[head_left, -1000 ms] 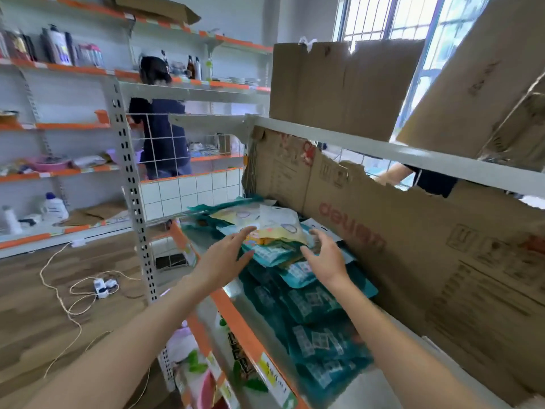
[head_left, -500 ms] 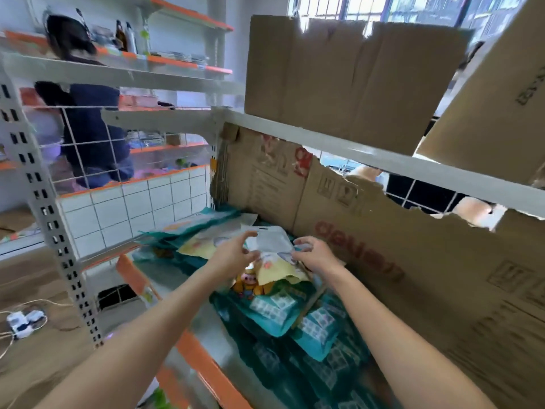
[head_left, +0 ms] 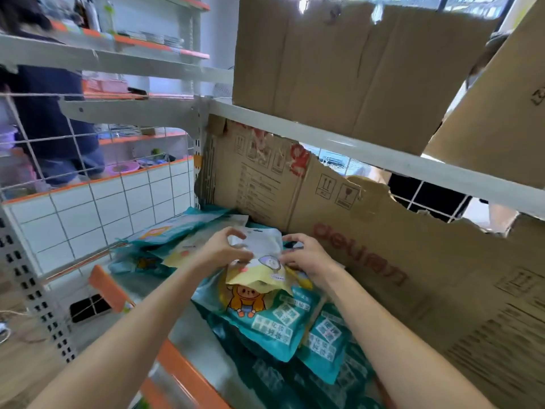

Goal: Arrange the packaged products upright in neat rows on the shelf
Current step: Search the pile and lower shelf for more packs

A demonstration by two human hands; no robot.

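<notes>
Both hands grip one white and yellow pouch [head_left: 259, 258] at its top corners, the left hand [head_left: 224, 252] pinching one side, the right hand [head_left: 306, 258] curled on the other. It lies between them on a heap of teal packs [head_left: 265, 323] on the shelf [head_left: 182, 367]. The step looks like lifting it upright; next it likely needs standing against the cardboard [head_left: 383, 261] beyond the right hand.

Print on teal packets [head_left: 267, 323] too blurred to read, lower packets cut off by edge
</notes>
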